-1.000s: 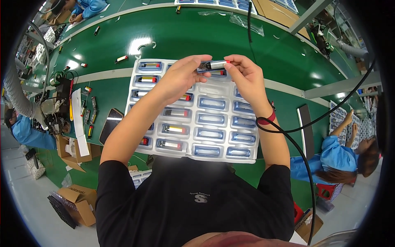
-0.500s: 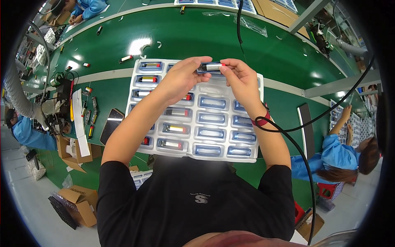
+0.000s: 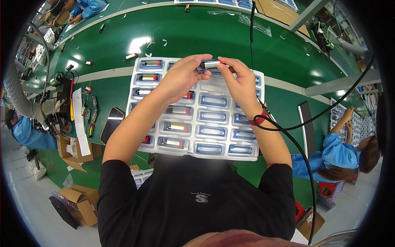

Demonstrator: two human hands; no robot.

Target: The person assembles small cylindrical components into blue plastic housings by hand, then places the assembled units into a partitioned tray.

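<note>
Pinching a small silvery cylinder between them, both hands are working above the far edge of a white moulded tray. The left hand is closing thumb and fingertips on the cylinder's left end, and the right hand is gripping its right end the same way, so the piece is lying level between the two grips, clear of the tray. Directly beneath the grip, blue-rimmed pockets are sitting in rows; those to the left of it are holding similar cylinders, some with red or yellow bands. A black cable is looping past the right wrist, beside a red wristband.
</note>
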